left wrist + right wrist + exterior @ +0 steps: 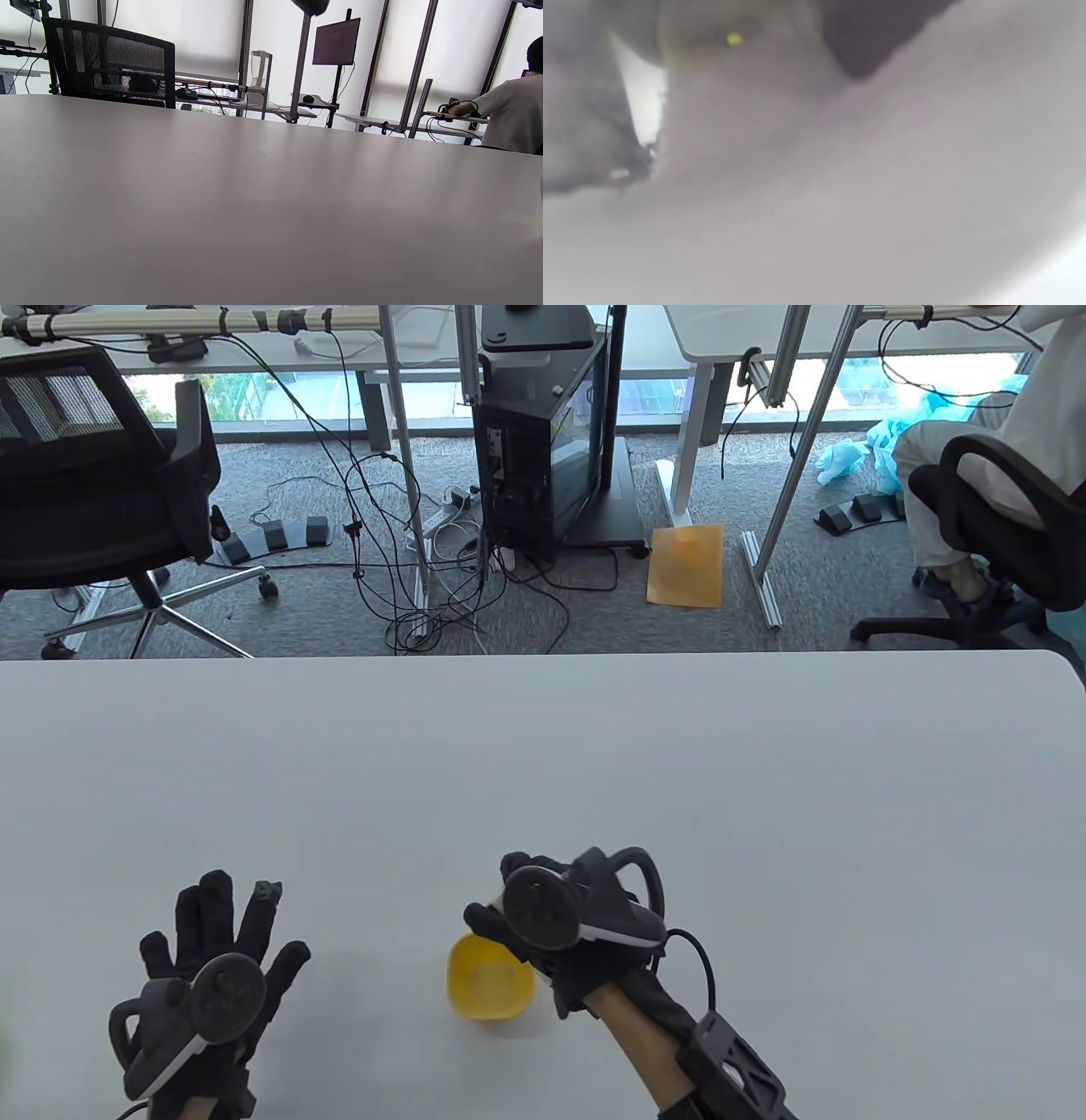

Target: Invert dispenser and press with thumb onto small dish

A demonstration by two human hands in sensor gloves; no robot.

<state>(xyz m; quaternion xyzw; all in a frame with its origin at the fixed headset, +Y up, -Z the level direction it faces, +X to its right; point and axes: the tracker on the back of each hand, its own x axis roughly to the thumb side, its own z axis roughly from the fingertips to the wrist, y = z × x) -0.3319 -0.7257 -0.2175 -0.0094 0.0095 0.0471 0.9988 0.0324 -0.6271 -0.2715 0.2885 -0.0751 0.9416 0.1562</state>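
Dispenser [485, 918] work looks to me about mid-way, though I can only see a pale sliver of it poking out from my right hand above the dish.

Starting with the biggest thing, the white surface [543, 763] carries everything and takes up the lower half of the table view; in the left wrist view it is nearly all I get, plain grey right to the far edge.

My right hand [564, 920] sits over the near right part of that surface, its tracker on top hiding most of the fingers. Its grip is curled closed around the dispenser, with the pale end pointing toward the dish on its left. I judge the dispenser is already picked up and tipped over, but I cannot tell from here whether it is fully inverted or whether my thumb is pressing yet. The right wrist view is a close blur: a pale body, a dark glove, one small yellow speck, nothing I can read.

My left hand [212, 976] lies well apart to the left, fingers spread, gripping nothing, palm toward the surface.

The small yellow dish [490, 980] stands just beside and partly under my right hand. Its inside looks plain yellow; I see nothing clearly dispensed in it, so I judge the press, or at least its result, is what remains.
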